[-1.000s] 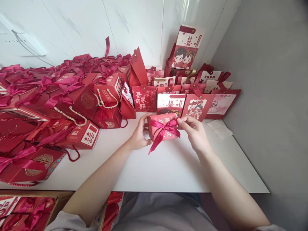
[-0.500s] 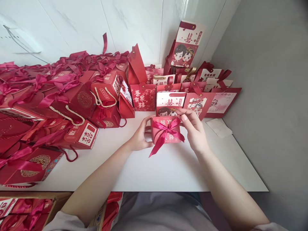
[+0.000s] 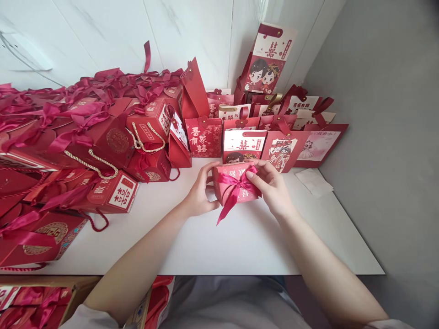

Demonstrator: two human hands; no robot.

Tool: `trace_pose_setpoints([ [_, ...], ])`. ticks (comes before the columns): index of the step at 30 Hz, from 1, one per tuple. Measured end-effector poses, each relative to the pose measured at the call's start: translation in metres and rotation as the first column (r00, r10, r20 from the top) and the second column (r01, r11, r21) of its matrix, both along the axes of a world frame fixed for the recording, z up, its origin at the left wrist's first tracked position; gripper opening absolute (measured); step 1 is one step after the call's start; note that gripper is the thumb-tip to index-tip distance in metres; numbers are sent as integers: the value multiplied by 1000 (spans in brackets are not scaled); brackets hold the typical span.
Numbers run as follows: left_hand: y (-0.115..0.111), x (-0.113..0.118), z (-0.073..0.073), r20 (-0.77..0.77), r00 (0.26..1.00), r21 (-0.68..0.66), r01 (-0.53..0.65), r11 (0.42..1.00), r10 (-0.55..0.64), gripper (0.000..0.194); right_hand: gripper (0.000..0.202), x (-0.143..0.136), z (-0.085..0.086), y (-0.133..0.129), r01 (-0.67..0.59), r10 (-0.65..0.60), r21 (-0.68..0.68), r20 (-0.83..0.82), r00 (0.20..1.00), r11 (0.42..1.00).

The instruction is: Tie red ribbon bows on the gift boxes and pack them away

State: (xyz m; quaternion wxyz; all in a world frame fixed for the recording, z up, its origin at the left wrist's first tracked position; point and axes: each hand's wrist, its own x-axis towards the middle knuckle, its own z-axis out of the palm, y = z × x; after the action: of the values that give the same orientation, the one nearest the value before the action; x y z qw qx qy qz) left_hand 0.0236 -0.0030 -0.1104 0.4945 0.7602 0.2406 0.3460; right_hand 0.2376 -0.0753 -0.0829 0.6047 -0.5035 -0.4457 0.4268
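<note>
A small red gift box with pale printed characters is held just above the white tabletop, in front of the row of gift bags. Around it runs a magenta ribbon tied in a bow, one tail hanging down over the front. My left hand grips the box's left side, thumb low and fingers around the far edge. My right hand is closed at the right side, its thumb pressing on the bow's right loop near the top edge. The fingertips behind the box are partly hidden.
Many ribboned red boxes are piled along the left. Upright wedding gift bags stand behind my hands, with a taller bag at the back. A white paper lies right. Below the table edge, a carton holds more boxes.
My right hand has moved left and in, from beside the box's upper right corner onto its right side and the bow. The box has tilted slightly; my left hand keeps its grip.
</note>
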Motion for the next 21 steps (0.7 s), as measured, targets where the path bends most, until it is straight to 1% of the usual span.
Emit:
trace_pose_setpoints([
  [4,3,-3,-4,34,997,-81,69,994,-66,104,34,7,-3,3,80,-80,-9,36,996,997],
  [6,6,-5,-7,90,991,-131,115,985,-103,104,38,10,-4,4,87,-86,-22,46,995,996],
  [8,9,-8,-7,149,981,-165,147,975,-122,103,46,13,-4,5,22,-21,-19,41,999,1000],
  [10,11,-10,-5,192,974,-186,158,970,-122,98,53,13,-5,4,-74,73,19,37,997,997],
  [13,11,-13,-1,236,966,-246,161,956,-102,86,69,10,-6,0,-233,229,82,60,972,969],
  [15,11,-12,-1,277,959,-286,147,947,-66,74,83,7,-7,-3,-341,333,94,91,939,935],
  [17,12,-11,-4,308,951,-274,95,957,-6,71,90,5,-8,-5,-395,384,79,126,915,915],
  [19,14,-9,-7,300,953,-222,20,975,49,74,92,2,-11,-6,-385,373,63,146,916,921],
  [21,14,-9,-10,259,962,-165,-50,985,92,75,91,-2,-14,-4,-356,344,63,145,928,932],
])
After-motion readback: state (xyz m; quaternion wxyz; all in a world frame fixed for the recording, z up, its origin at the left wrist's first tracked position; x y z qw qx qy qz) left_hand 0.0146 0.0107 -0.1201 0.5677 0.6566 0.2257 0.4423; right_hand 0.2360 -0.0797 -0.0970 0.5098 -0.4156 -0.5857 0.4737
